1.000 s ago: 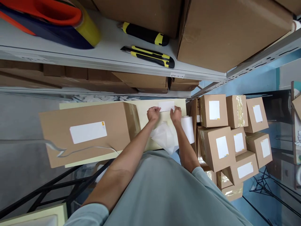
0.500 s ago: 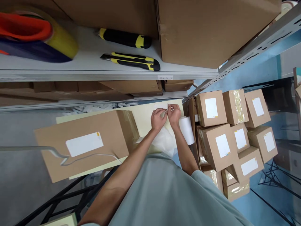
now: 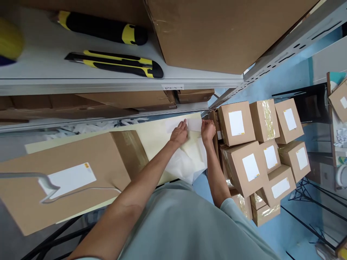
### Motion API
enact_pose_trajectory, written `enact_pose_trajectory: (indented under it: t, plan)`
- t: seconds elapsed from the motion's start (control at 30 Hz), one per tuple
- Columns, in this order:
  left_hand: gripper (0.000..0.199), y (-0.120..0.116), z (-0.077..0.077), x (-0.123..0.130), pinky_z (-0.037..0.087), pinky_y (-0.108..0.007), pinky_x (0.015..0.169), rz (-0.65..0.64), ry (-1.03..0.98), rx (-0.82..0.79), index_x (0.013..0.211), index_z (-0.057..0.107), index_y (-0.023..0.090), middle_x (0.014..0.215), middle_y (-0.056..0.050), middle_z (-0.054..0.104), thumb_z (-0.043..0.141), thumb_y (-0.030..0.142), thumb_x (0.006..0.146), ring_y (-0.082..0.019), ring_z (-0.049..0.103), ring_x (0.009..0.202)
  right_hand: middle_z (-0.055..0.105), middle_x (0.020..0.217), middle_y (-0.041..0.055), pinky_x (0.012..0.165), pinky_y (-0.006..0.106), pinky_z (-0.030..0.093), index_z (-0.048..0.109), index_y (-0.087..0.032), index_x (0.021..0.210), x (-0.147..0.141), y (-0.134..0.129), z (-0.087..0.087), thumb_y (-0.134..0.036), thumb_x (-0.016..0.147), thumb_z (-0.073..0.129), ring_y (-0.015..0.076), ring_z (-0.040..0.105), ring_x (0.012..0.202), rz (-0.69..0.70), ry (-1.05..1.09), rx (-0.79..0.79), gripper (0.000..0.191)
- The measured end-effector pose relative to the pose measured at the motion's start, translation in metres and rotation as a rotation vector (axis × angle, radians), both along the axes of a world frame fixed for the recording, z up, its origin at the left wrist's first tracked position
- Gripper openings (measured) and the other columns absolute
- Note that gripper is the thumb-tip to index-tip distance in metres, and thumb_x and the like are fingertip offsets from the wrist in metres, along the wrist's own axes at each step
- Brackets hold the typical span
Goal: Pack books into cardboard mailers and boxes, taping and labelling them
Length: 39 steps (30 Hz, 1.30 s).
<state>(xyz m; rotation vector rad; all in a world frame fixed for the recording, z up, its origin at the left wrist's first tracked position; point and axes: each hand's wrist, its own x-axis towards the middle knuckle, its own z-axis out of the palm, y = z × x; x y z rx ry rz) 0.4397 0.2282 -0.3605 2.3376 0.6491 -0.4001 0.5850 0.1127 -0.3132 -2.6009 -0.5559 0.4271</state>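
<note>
A white paper strip [image 3: 194, 125] lies across the cream board [image 3: 151, 129]. My left hand [image 3: 179, 133] rests on it, fingers stretched out and pointing toward the shelf. At the strip's right end my right hand [image 3: 208, 130] is closed on its edge, knuckles up. Thin, crumpled white sheeting [image 3: 182, 164] spreads over the board just below both hands. To the left, a large cardboard box [image 3: 108, 159] with a white label sits on the same board.
Two black and yellow cutters [image 3: 119, 64] lie on the grey shelf [image 3: 108, 85] above, beside a big carton [image 3: 200, 32]. Several labelled boxes [image 3: 238, 122] are stacked at the right. A pale bent bar [image 3: 24, 175] crosses the left side.
My hands were close together, pinching at the strip; now they are apart, with the strip spread between them. My left hand has opened flat. The white roll beside my right hand no longer shows.
</note>
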Motion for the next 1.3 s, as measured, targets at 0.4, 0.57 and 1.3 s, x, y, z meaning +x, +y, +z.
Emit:
enact_pose_trajectory:
  t: [0.4, 0.57, 1.3]
  plan:
    - [0.069, 0.008, 0.038, 0.009, 0.034, -0.052, 0.140, 0.242, -0.120, -0.208, 0.158, 0.061, 0.009, 0.183, -0.022, 0.040, 0.068, 0.024, 0.091, -0.039, 0.029, 0.175, 0.073, 0.114, 0.0150, 0.095, 0.040, 0.060, 0.075, -0.020, 0.113, -0.038, -0.012, 0.076, -0.048, 0.122, 0.042, 0.0251, 0.073, 0.098, -0.096, -0.294, 0.270, 0.045]
    - [0.065, -0.028, 0.128, -0.047, 0.046, -0.052, 0.133, 0.925, -0.615, -0.812, 0.140, 0.074, 0.017, 0.160, -0.019, 0.068, 0.049, 0.068, 0.109, -0.036, 0.055, 0.160, 0.079, 0.112, 0.0130, 0.096, 0.038, 0.060, 0.078, -0.023, 0.113, -0.126, -0.019, 0.115, -0.033, 0.118, 0.060, 0.0238, 0.076, 0.105, 0.303, -0.494, 0.459, 0.022]
    - [0.055, 0.032, 0.220, -0.471, 0.060, -0.033, 0.072, 0.822, -0.631, -0.320, 0.093, 0.084, 0.025, 0.092, -0.008, 0.087, 0.071, 0.078, 0.086, -0.028, 0.080, 0.082, 0.082, 0.089, 0.0039, 0.118, 0.046, 0.053, 0.080, -0.027, 0.089, -0.363, 0.051, 0.210, -0.049, 0.113, 0.068, 0.0227, 0.076, 0.090, 1.183, 0.084, 0.278, 0.034]
